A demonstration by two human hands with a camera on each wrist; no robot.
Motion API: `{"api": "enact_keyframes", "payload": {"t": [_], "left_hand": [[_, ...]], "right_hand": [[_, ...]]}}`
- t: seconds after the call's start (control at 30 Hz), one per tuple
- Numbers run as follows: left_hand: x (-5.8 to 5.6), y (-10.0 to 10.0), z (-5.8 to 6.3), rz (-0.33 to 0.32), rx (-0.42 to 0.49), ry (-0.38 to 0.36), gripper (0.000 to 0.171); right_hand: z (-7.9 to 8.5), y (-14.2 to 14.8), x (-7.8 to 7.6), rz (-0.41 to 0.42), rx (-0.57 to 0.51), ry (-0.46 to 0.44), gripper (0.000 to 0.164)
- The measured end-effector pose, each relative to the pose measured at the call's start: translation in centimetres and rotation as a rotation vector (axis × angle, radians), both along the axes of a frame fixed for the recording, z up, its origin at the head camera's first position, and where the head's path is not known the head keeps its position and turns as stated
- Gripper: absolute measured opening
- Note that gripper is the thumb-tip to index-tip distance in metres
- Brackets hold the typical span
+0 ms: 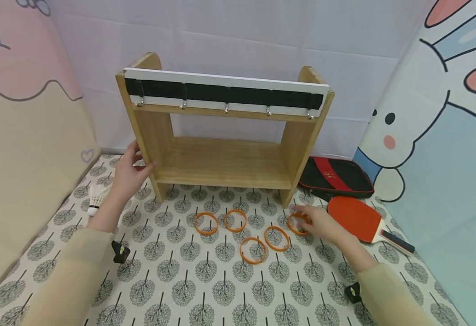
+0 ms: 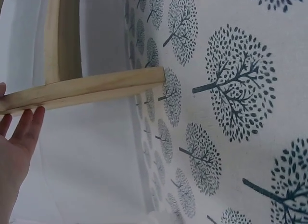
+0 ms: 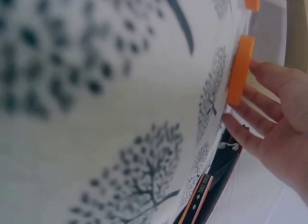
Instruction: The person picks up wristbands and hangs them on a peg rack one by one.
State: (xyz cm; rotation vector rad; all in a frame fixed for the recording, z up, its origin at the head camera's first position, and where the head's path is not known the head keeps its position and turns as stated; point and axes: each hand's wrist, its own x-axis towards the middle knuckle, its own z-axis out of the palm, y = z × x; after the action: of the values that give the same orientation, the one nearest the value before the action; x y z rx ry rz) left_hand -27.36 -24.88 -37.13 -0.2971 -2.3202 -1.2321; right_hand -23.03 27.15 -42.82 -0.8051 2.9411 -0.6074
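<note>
A small wooden shelf (image 1: 225, 158) stands upright on the patterned cloth. A white-and-black strip (image 1: 221, 93) with several metal hooks runs across its top front. My left hand (image 1: 128, 174) grips the shelf's left side panel (image 2: 96, 89), with the thumb at the front edge and fingers behind. On the right, my right hand (image 1: 321, 222) reaches over the rightmost orange ring (image 1: 290, 227), which lies flat on the cloth. Its thumb and loosely bent fingers are right at the ring (image 3: 239, 72) in the right wrist view. Several other orange rings (image 1: 252, 262) lie before the shelf.
A red table tennis paddle (image 1: 353, 217) and a black case with a red stripe (image 1: 337, 174) lie to the right. A shuttlecock (image 1: 96, 197) sits at left beside my forearm. Printed curtains (image 1: 238, 36) hang behind and at both sides.
</note>
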Motion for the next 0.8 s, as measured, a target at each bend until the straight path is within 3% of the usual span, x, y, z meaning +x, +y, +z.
{"api": "enact_keyframes", "payload": {"t": [0.17,0.43,0.63,0.8], "left_hand": [[-0.2,-0.1,-0.4,0.042,0.036,0.025,0.066],[-0.4,0.4,-0.5,0.052,0.043,0.032,0.060],[-0.6,0.5,-0.6,0.066,0.043,0.030,0.058],[-0.6,0.3,-0.7,0.073,0.035,0.032,0.056]], "right_hand": [[-0.1,0.3,-1.3,-0.027,-0.025,-0.083,0.031],[-0.8,1.0,-2.6,-0.051,-0.044,-0.102,0.010],[-0.6,1.2,-2.8,-0.083,-0.073,-0.128,0.007],[0.3,1.1,-2.1,-0.113,-0.165,-0.172,0.006]]}}
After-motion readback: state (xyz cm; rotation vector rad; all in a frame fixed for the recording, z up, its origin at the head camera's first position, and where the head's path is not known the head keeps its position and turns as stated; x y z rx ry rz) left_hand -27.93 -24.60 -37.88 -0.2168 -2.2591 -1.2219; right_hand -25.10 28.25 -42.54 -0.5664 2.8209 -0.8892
